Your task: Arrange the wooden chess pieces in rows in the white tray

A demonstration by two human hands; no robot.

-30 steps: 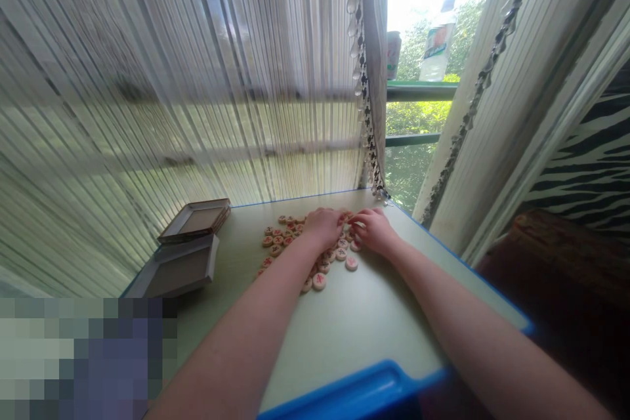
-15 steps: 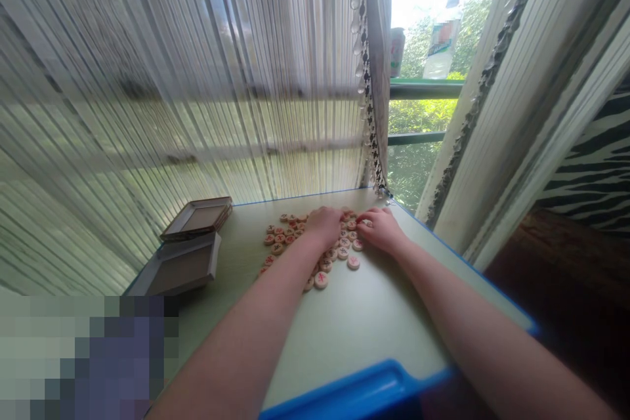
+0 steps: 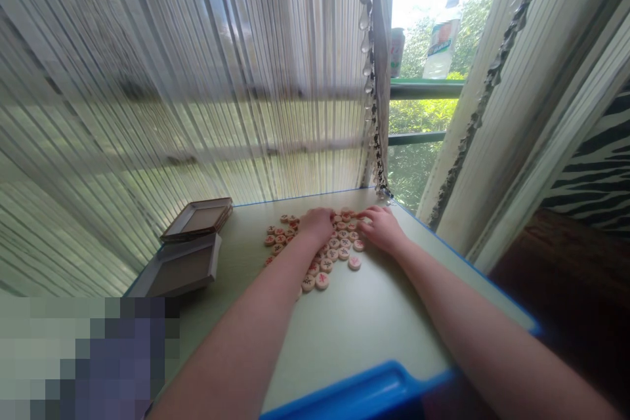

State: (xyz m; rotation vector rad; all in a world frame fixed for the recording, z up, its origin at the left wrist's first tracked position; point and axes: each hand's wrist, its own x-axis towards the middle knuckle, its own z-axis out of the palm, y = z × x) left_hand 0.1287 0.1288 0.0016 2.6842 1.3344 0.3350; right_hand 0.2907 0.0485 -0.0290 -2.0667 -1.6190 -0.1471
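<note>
Many round pieces (image 3: 343,253) flank my left hand (image 3: 317,226); right hand (image 3: 382,228) at their two o'clock. I cannot tell either hand's grip.

Ahead of you hangs a string curtain (image 3: 197,79); to your right, a can (image 3: 396,54) and a bottle (image 3: 441,42) stand on a railing (image 3: 426,90).

Left forearm (image 3: 251,315) and right forearm (image 3: 457,305): both bare, extended forward, converging toward the hands. Left hand (image 3: 316,224): back uppermost, fingers curled — fingertips largely hidden. Right hand (image 3: 380,228): back uppermost, fingers loosely bent, pointing leftward — apart from the left.
</note>
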